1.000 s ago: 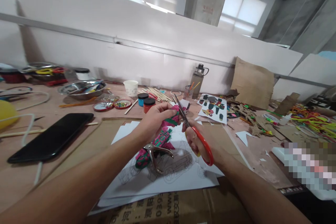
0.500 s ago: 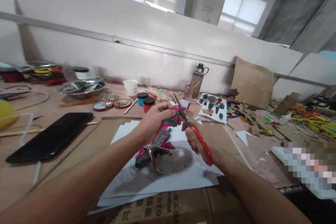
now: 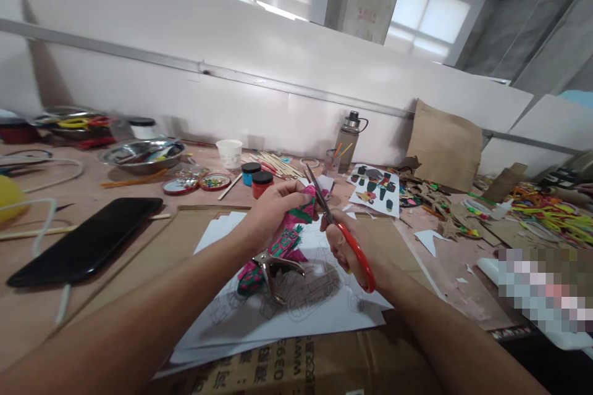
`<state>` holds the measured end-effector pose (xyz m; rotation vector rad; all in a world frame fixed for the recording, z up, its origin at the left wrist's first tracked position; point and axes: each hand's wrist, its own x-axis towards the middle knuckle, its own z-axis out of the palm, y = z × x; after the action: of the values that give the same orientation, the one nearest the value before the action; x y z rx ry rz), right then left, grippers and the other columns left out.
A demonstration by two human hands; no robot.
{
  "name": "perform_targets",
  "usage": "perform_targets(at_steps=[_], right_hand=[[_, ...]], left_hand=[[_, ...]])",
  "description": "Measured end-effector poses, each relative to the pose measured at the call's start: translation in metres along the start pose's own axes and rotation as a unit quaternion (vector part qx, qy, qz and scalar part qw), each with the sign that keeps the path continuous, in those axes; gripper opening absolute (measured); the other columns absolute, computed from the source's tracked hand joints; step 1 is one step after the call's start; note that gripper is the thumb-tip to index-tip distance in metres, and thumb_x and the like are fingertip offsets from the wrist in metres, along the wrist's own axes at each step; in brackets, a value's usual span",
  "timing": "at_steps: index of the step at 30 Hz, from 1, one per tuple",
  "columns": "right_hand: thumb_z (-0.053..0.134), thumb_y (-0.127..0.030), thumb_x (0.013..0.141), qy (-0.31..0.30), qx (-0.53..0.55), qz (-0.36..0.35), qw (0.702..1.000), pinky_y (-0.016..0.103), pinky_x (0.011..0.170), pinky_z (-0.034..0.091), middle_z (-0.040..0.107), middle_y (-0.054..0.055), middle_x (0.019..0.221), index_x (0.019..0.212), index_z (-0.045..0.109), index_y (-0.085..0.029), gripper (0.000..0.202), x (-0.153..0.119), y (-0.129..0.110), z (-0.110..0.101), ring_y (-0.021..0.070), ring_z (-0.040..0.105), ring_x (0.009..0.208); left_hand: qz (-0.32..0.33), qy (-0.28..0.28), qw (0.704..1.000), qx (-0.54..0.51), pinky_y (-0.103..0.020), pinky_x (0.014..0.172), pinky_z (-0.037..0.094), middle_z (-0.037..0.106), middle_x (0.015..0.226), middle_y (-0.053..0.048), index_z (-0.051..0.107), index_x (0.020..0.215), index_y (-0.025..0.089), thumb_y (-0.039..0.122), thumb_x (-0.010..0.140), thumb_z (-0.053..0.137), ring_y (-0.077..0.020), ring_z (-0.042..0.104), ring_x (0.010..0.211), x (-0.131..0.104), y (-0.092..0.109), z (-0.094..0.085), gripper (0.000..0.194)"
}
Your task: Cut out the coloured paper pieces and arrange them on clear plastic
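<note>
Pinched in my left hand [image 3: 278, 207] is a pink-and-green paper cutout [image 3: 302, 208], held up above the sheets. My right hand [image 3: 345, 241] grips red-handled scissors [image 3: 354, 247], whose blades point up and away, right beside the cutout's edge. Whether the blades touch the paper I cannot tell. Below my hands, more pink-and-green coloured cutouts [image 3: 252, 279] lie on white drawing sheets [image 3: 333, 315] with pencil outlines. A metal hole punch [image 3: 272, 268] rests across those pieces.
Cardboard [image 3: 152, 253] lies under the sheets. On the left is a black phone [image 3: 88, 241]. Paint jars [image 3: 262, 184], a paper cup [image 3: 230, 153], wooden sticks [image 3: 280, 165] and a bottle [image 3: 347, 139] stand or lie behind. Coloured cords [image 3: 556, 216] and paper scraps [image 3: 430, 241] spread rightward.
Almost nothing differs. Both hands, the cutout and the scissors keep the same place; the view has shifted very slightly.
</note>
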<state>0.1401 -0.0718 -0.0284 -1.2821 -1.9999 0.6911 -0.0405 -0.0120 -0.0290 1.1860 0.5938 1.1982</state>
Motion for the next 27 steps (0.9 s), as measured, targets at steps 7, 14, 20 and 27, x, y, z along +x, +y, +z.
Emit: perform_targets(at_steps=[7,14,20,27], right_hand=[[0.044,-0.048,0.100,-0.009,0.010,-0.026,1.000,0.026,0.071,0.045,0.062,0.003,0.090,0.101,0.059,-0.019,0.033,0.003,0.008,0.002,0.0140,0.053,0.077],[0.046,-0.058,0.096,-0.017,0.025,-0.028,0.999,0.026,0.066,0.041,0.058,0.001,0.084,0.102,0.056,-0.020,0.041,0.002,0.009,0.002,0.0126,0.047,0.070],[0.045,-0.053,0.099,-0.006,0.013,-0.032,0.999,0.027,0.067,0.044,0.063,0.002,0.087,0.102,0.061,-0.020,0.037,0.003,0.013,0.004,0.0144,0.053,0.074],[0.060,-0.037,0.098,-0.005,-0.022,0.015,1.000,0.038,0.084,0.057,0.064,0.009,0.118,0.122,0.061,-0.015,0.033,-0.001,0.001,-0.004,0.0206,0.065,0.100]], left_hand=[[-0.003,-0.001,1.000,-0.010,-0.030,0.068,0.051,0.070,0.067,-0.003,0.062,0.063,0.018,0.018,0.071,0.071,-0.0172,0.067,0.066,0.000,0.001,0.002,0.012],[-0.015,0.016,1.000,-0.002,-0.029,0.065,0.049,0.068,0.064,-0.003,0.064,0.062,0.018,0.020,0.068,0.072,-0.0170,0.064,0.063,-0.002,0.005,0.005,0.010],[-0.019,0.015,1.000,0.007,-0.031,0.065,0.049,0.068,0.063,-0.003,0.062,0.059,0.019,0.022,0.066,0.072,-0.0177,0.063,0.062,-0.002,0.006,0.006,0.012],[-0.025,0.024,0.999,0.008,-0.031,0.064,0.050,0.067,0.063,-0.003,0.060,0.057,0.019,0.022,0.064,0.073,-0.0180,0.064,0.062,-0.001,0.005,0.004,0.015]])
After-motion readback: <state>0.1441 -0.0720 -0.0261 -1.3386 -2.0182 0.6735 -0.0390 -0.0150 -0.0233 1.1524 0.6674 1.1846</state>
